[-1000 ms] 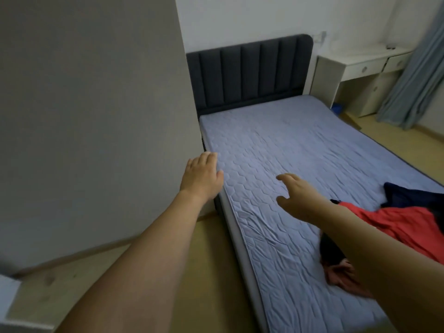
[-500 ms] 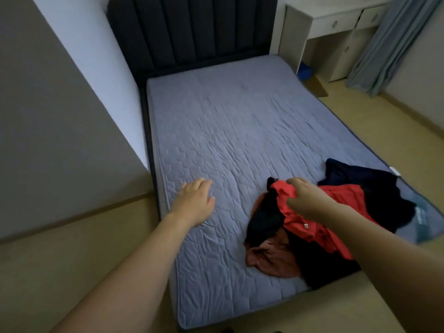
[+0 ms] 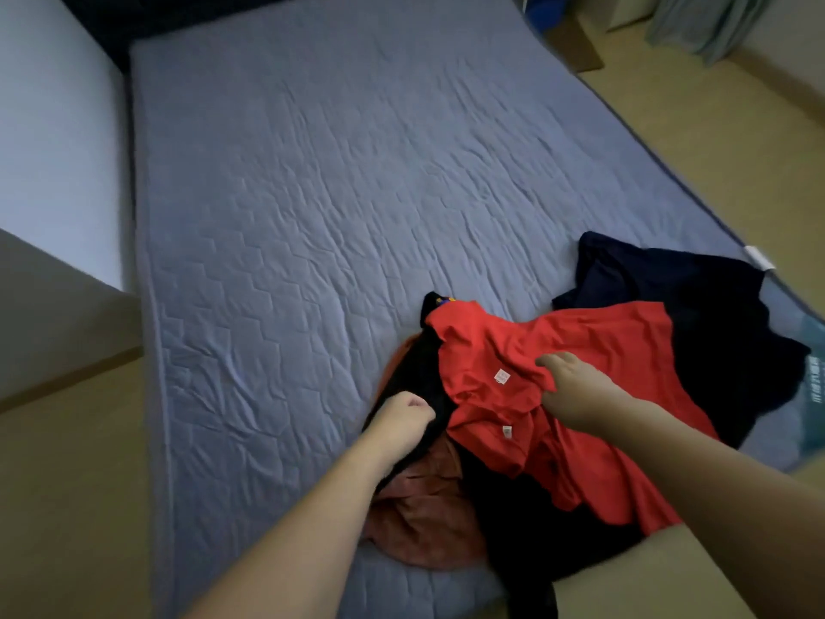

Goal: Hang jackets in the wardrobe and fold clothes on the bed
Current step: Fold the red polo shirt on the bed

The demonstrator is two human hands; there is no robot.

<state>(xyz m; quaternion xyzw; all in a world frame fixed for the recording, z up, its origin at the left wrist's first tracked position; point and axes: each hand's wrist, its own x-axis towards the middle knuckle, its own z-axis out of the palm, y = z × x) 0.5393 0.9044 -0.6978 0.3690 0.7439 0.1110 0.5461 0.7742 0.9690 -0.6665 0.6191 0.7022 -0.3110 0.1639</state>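
Both hands are seen in a clothes pile at lower right of the frame: the left hand [image 3: 404,419] is clenched on a black garment [image 3: 428,373], the right hand [image 3: 576,386] bunches a red shirt [image 3: 593,346]. The pile is spread over the quilted blue bed [image 3: 312,172], beside a rust-brown garment [image 3: 424,511].

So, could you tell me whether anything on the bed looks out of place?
Only the clothes: a crumpled heap at the mattress's near right corner, red shirt over black garment, rust garment and navy garment, none folded. Nothing looks damaged.
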